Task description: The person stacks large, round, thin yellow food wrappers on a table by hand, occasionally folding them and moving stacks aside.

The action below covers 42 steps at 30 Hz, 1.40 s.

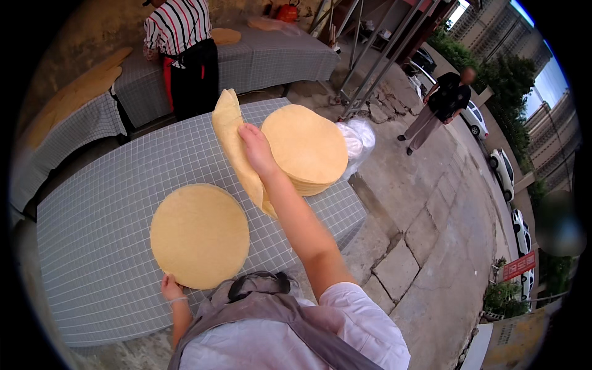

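A round, thin flatbread (200,236) lies flat on the checked tablecloth (106,199) in front of me. My left hand (172,287) pinches its near left edge, with the thumb on top. Farther right, my right hand (257,147) rests on a folded flatbread (235,152), fingers over its upper side; how firmly it grips is partly hidden. This folded piece lies lengthwise against the left side of a tall stack of round flatbreads (305,143). Clear plastic bags (357,142) sit just right of the stack.
Behind my table, a person in a striped shirt (180,27) stands at another cloth-covered table (277,55) holding flatbreads. More flatbreads (78,99) lie on a table at far left. Another person (446,99) stands on the paving at right, near metal poles (374,51) and parked cars.
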Each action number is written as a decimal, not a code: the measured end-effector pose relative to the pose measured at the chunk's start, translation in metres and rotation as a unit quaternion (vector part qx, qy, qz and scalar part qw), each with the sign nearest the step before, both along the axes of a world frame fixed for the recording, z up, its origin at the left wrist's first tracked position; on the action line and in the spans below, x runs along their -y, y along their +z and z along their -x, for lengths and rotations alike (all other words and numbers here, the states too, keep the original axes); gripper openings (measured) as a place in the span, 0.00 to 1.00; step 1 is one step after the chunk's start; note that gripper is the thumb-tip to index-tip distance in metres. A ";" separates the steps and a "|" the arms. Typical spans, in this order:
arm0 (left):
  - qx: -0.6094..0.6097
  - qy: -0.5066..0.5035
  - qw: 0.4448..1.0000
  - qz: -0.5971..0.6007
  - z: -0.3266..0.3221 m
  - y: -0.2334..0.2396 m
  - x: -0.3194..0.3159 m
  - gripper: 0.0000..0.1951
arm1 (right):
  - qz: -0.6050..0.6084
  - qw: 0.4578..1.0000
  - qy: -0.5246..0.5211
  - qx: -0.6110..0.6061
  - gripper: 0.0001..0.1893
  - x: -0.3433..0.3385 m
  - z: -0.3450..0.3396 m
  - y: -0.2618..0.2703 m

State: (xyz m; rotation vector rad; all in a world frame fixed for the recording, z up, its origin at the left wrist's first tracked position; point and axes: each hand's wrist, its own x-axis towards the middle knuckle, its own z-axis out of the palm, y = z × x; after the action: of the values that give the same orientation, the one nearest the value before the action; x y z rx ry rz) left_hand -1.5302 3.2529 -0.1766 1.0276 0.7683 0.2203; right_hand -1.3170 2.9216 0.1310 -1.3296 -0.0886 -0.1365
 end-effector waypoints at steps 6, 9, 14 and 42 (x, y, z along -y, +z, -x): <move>0.019 -0.005 0.905 -0.425 -0.021 0.000 0.012 0.05 | 0.330 0.941 0.044 0.064 0.14 -0.074 0.022 -0.035; 0.049 -0.001 0.980 -0.193 -0.030 0.027 0.024 0.04 | 0.389 0.916 0.101 0.004 0.13 -0.126 0.054 -0.116; 0.110 -0.010 0.991 -0.077 -0.027 0.099 0.042 0.05 | 0.393 0.904 0.168 0.009 0.12 -0.180 0.112 -0.183; 0.111 -0.085 0.969 -0.205 -0.032 0.103 0.072 0.13 | 0.198 0.952 0.196 -0.127 0.13 -0.152 0.129 -0.206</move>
State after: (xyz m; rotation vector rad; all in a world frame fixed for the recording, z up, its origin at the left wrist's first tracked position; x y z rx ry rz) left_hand -1.4986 3.1812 -0.0735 1.4257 0.4349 0.3500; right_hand -1.4463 3.0739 -0.0750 -1.6901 -0.1672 0.4097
